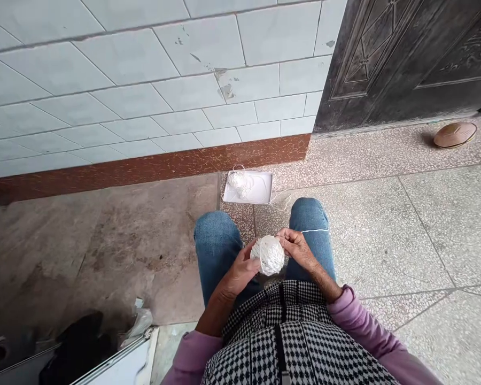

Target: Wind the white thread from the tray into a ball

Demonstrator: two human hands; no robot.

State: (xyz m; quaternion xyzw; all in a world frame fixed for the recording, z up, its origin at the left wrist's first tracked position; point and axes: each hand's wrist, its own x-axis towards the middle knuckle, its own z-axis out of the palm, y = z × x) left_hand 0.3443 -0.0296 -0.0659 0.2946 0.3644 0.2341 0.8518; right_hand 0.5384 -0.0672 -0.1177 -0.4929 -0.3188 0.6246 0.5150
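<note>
Between my knees I hold a ball of white yarn. My left hand is wrapped round its left side. On the ball's upper right, my right hand has its fingers pinched together on the yarn strand, which runs out across my right knee. Past my knees, a shallow white box sits on the floor by the wall. Loose white yarn lies coiled in its left part, and thin loops of it spill over the box's right corner onto the floor.
A white tiled wall with a brown base strip stands in front. To the right are a dark panelled door and a pinkish rounded object on the step. A white-edged panel and a clear plastic bag are at lower left.
</note>
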